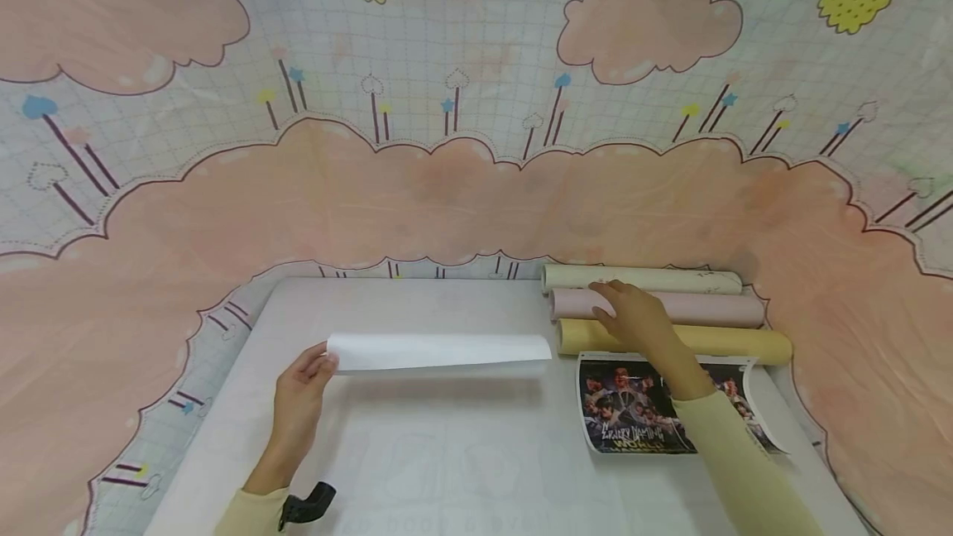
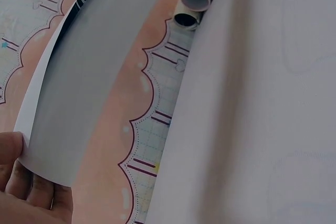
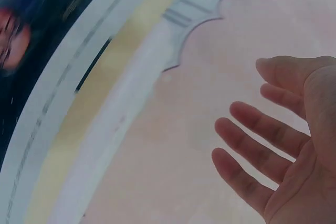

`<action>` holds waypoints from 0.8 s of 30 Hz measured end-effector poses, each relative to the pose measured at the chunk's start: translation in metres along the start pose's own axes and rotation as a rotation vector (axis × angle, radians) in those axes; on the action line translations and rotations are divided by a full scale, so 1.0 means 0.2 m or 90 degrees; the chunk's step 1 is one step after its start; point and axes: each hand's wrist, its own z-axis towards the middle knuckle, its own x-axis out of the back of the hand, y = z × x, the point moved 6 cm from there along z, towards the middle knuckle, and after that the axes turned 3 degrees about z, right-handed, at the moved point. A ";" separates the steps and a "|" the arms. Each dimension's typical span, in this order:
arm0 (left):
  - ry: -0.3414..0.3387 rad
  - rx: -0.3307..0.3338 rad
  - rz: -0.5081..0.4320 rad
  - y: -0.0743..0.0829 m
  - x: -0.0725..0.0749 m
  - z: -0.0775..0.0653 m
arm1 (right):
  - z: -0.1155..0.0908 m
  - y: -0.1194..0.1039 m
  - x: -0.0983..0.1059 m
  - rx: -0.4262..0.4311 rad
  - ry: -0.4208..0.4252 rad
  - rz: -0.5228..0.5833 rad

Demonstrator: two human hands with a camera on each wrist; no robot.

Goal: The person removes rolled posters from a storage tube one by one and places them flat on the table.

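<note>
My left hand [image 1: 294,416] pinches the left end of a white sheet of paper [image 1: 439,351] between thumb and fingers. The sheet is held up off the white table and bows along its length; a strip of dark print shows at its far edge in the left wrist view. My right hand [image 3: 278,145] holds nothing, its fingers apart and loosely bent. From the head view it hovers over the rolls, the pink roll [image 1: 707,309] and the yellow roll [image 1: 730,344]; touching cannot be told. Beneath the right forearm lies a dark printed poster [image 1: 625,412] with curling edges.
A pale cream roll [image 1: 648,278] lies behind the pink one at the table's back right. The white tabletop [image 1: 447,461] spreads in front of me. A cloth patterned with clouds [image 1: 447,197] surrounds it at the back and sides. A black strap [image 1: 308,505] hangs by my left wrist.
</note>
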 end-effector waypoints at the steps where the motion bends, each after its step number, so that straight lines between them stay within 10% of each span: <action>1: -0.001 -0.003 0.001 0.00 -0.01 0.00 | -0.02 -0.02 0.01 0.002 0.013 0.006; 16: -0.012 -0.058 0.043 0.05 -0.16 0.02 | -0.19 -0.29 0.04 0.012 0.179 0.141; 24: -0.029 -0.093 0.053 0.11 -0.20 0.03 | -0.20 -0.55 -0.03 0.094 0.133 0.113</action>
